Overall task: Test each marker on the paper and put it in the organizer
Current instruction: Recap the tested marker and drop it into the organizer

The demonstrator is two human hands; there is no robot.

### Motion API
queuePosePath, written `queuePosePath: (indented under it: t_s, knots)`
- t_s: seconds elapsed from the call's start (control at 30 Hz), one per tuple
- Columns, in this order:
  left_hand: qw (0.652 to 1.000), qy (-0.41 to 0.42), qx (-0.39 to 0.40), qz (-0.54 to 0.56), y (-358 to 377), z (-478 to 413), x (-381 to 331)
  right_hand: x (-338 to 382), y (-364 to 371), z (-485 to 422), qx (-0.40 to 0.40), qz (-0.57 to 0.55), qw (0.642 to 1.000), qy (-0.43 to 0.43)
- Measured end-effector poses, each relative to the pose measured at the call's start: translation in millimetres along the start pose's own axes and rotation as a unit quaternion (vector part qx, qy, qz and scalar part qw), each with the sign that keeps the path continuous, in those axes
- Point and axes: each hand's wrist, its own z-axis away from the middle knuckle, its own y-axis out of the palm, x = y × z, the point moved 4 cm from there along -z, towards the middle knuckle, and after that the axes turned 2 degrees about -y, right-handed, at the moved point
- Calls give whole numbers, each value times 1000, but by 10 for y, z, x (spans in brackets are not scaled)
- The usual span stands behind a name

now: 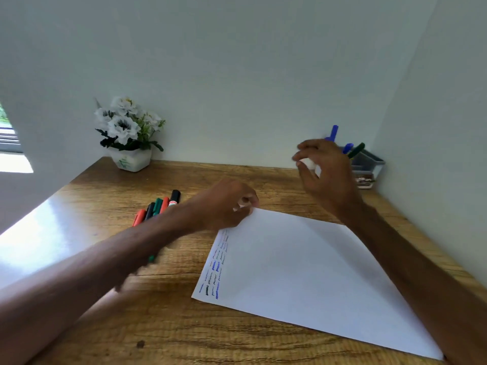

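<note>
A white paper (303,272) lies on the wooden table, with blue and dark test scribbles along its left edge. My left hand (224,206) grips the paper's far left corner with curled fingers. Several markers (158,209) with red, green and black caps lie in a bunch left of that hand, partly hidden by my forearm. The clear organizer (369,167) stands in the far right corner and holds blue markers (334,131) and a green one (356,150). My right hand (324,169) hovers just left of it, blurred, fingers curled around a small white patch that I cannot identify.
A white pot of white flowers (129,133) stands at the back left against the wall. Walls close the table at the back and on the right. A bright glare covers the table's left part (39,241).
</note>
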Motion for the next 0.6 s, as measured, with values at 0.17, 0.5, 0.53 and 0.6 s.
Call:
queuePosePath:
  t_s: [0.17,0.5,0.53,0.6]
  knots:
    - [998,-42,-37,-41,-319,220,489,708,333,150,236,-108,963,-74]
    - [985,-157,-15,-64,-528,534,1183,896,554,363,357,-146,920,-66]
    - [984,-164,-15,-61,-522,534,1183,899,558,371,359,-142,920,-67]
    - [980,-187,-22,-67,-517,544,1191,904,565,378,365,-138,918,-69]
